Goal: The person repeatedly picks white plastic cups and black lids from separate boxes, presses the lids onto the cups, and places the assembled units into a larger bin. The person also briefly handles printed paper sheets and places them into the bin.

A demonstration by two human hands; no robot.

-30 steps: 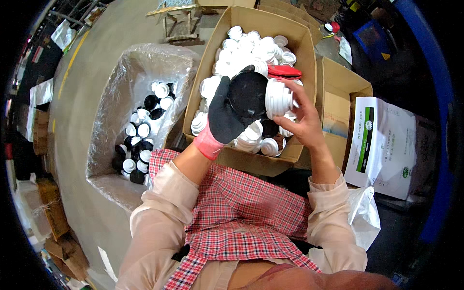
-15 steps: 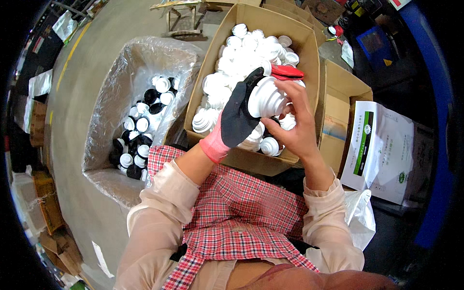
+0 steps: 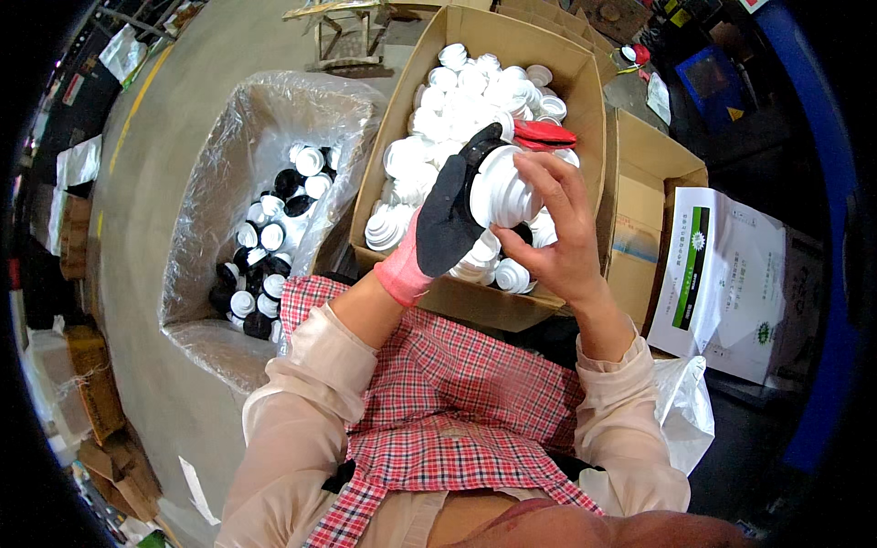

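Observation:
Over the big cardboard carton, I hold a white stepped, ringed plastic piece in both hands. My left hand, in a black-coated glove with a pink cuff, is wrapped round its left side. Bare fingers and thumb of my right hand grip the piece's right side. A dark edge shows beside the gloved fingers; whether it belongs to the piece I cannot tell. Beneath and behind, similar white ringed pieces are heaped in the carton. Just beyond my fingers lies a red object, its kind unclear.
To the left stands a box lined with clear plastic, holding white-and-black pieces. Another open carton adjoins the big one on the right, beside a white printed box. A small frame stand is on the floor at the back.
My right fingers have shifted slightly on the white piece, which appears turned a little. Both hands stay in nearly the same place, and the boxes look unchanged.

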